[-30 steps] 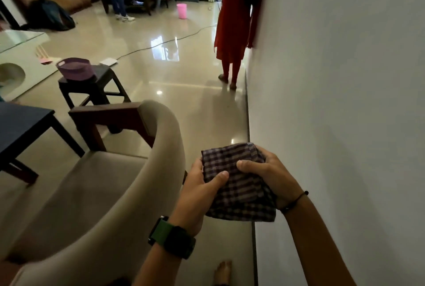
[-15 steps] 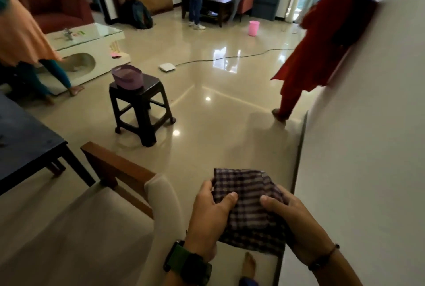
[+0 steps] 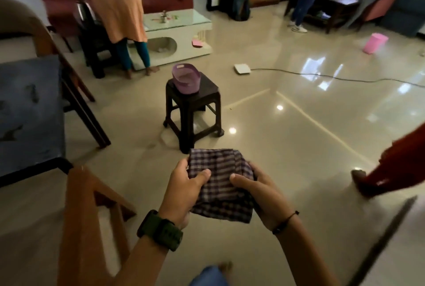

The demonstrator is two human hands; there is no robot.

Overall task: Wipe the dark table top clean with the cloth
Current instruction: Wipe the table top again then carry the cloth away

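Note:
A folded purple checked cloth [image 3: 220,184] is held in front of me above the floor. My left hand [image 3: 184,193], with a dark green watch on the wrist, grips its left side with the thumb on top. My right hand [image 3: 262,196], with a thin black wristband, grips its right side. The dark table top [image 3: 30,113] lies at the left edge of the view, well to the left of the cloth, with a few dark smears on it.
A wooden chair frame [image 3: 87,216] stands at lower left. A dark stool [image 3: 193,110] with a purple basket [image 3: 186,77] is ahead. A person in orange [image 3: 117,2] stands by a white coffee table [image 3: 181,32]. A red-clothed person [image 3: 395,166] is at right. A cable [image 3: 345,78] crosses the floor.
My view has swung left, away from the white wall, bringing the dark table further into view. Both hands still hold the cloth in the same grip.

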